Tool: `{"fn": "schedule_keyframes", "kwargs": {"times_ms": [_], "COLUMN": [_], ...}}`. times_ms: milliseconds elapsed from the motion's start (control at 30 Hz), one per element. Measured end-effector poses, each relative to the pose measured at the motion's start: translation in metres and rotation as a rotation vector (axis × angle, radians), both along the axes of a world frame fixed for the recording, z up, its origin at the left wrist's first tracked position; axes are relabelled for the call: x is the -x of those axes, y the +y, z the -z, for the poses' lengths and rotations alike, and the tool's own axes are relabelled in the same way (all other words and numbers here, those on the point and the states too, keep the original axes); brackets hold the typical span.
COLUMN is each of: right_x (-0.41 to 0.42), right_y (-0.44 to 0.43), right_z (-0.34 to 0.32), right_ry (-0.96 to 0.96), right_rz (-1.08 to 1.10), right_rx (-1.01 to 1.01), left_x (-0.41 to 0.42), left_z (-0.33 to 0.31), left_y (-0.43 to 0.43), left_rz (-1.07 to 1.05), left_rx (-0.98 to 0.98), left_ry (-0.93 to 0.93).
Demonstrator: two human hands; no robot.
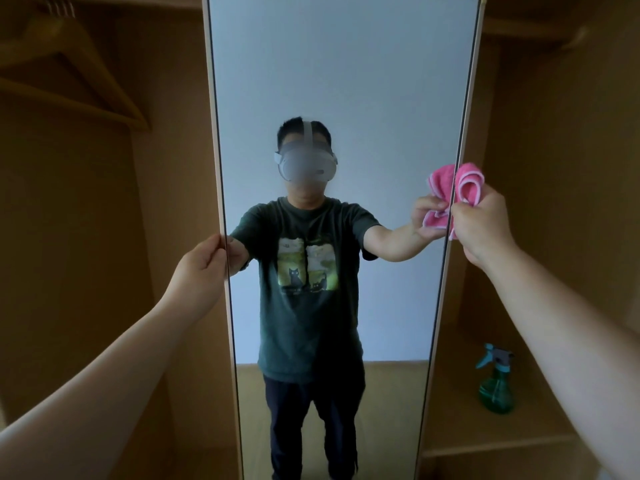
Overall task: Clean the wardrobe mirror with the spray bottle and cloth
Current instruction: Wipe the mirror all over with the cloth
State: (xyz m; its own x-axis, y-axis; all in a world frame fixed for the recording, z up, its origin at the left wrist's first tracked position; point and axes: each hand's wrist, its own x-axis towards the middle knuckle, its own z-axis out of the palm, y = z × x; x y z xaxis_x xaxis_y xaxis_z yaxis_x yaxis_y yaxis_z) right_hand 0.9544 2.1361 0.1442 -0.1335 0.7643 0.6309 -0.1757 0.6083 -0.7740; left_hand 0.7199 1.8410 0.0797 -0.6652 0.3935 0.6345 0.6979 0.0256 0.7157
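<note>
Steadying the tall wood-framed wardrobe mirror (343, 81) with the left hand (202, 263) pinching its left edge, the right hand (479, 223), clamped on a bunched pink cloth (465, 183), wipes the right edge; firm, overlapping strokes suit best, while the green spray bottle (495, 386) waits on the wardrobe shelf (491, 441).

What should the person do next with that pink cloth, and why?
Probably slide the right hand inward so the pink cloth sits on the glass. It is bunched at the mirror right edge, the left hand steadies the other edge, and the spray bottle stands aside.
</note>
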Motion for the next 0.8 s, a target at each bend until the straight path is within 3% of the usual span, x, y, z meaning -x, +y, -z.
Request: {"fn": "schedule_keyframes", "kwargs": {"times_ms": [800], "right_x": [-0.006], "right_y": [0.003], "right_z": [0.050], "right_ry": [-0.059], "right_rz": [-0.035], "right_rx": [0.045], "left_x": [-0.007], "left_z": [0.025], "left_y": [-0.010], "left_rz": [-0.030], "left_rx": [0.051], "left_ry": [-0.078]}}
